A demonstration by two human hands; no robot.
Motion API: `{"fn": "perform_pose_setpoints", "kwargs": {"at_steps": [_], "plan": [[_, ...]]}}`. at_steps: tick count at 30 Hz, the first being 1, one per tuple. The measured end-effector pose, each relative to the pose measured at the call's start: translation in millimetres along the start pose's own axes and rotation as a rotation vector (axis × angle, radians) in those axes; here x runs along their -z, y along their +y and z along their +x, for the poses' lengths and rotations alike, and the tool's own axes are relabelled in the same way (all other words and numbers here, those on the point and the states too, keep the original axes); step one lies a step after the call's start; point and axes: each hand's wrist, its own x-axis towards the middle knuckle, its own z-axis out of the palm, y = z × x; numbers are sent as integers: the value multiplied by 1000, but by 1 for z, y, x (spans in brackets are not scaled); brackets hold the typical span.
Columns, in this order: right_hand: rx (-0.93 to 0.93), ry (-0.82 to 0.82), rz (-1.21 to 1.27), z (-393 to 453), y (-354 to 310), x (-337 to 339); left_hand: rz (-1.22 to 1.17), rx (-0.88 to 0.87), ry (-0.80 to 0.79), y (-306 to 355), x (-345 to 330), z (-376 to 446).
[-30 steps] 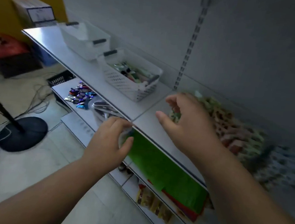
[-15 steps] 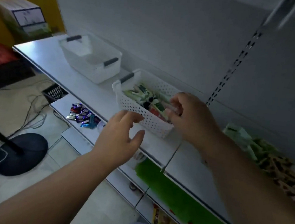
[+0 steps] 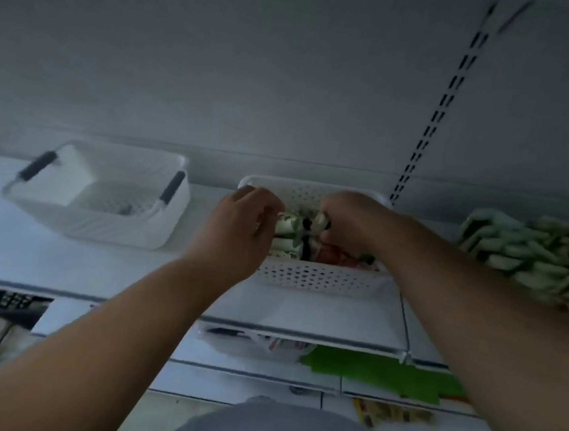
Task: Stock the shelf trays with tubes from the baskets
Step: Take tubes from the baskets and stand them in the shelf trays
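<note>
- Hands meet inside the perforated white basket (image 3: pixel 319 276) on the top shelf (image 3: pixel 65 265); the left hand (image 3: pixel 237 225) enters over its left end, the right hand (image 3: pixel 351 221) over its right half.
- Tubes (image 3: pixel 288 236) lie heaped in the basket just beneath and between the two sets of fingers, pale green-and-white ones nearest the left fingertips, a red-marked one below the right knuckles.
- Left fingers are curled down and narrow; they sit against the tubes, but whether they actually grip one cannot be told, since the back of the hand covers the fingertips.
- Right fingers are curled tight round the pale end of a tube at the centre of the basket, thumb side towards the left hand.
- Beyond the left hand's little-finger side stands a second white basket (image 3: pixel 106 196) with dark handles, well apart from the fingers; its contents are hard to make out.
- Beyond the right wrist, a pile of green and brown packets (image 3: pixel 527 257) lies on the shelf, blurred and cut off by the frame edge.
- Below both forearms, a lower shelf carries a green sheet (image 3: pixel 383 371) and a shallow tray (image 3: pixel 248 342) partly hidden under the top shelf's lip.
- Everything is dim and motion-blurred, so labels on the tubes are unreadable.
</note>
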Motion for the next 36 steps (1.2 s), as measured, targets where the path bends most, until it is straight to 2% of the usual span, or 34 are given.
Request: {"fn": "perform_pose_setpoints", "kwargs": {"at_steps": [4,6,8,11,14,16,21,23,26,28,33,36], "plan": [[-26,540,423,-35,8,-3,100,-10,-273,-7,1,39],[-40,706,531,-51,8,-6,183,-27,-444,-6,-9,58],[-44,805,599,-61,3,-8,342,-104,-589,-5,-21,72],[-71,911,727,-77,-6,-13,412,-202,-683,-4,-31,83],[-144,982,789,-89,-12,-18,447,-260,-709,-4,-30,84],[-173,1016,835,-96,-16,-20,429,-283,-625,-5,-26,84],[-225,1078,925,-115,-14,-32,-23,-331,-246,25,1,48],[-263,1091,901,-129,-6,-38,-182,-302,-169,51,6,23],[-300,1125,892,-160,14,-51,-407,-139,-132,83,-12,-1],[-341,1127,903,-187,31,-62,-500,-49,-168,101,-34,-14],[-472,1064,816,-268,89,-92,-837,200,-477,169,-101,-46],[-512,1033,837,-318,132,-112,-1037,350,-587,232,-137,-67]]}}
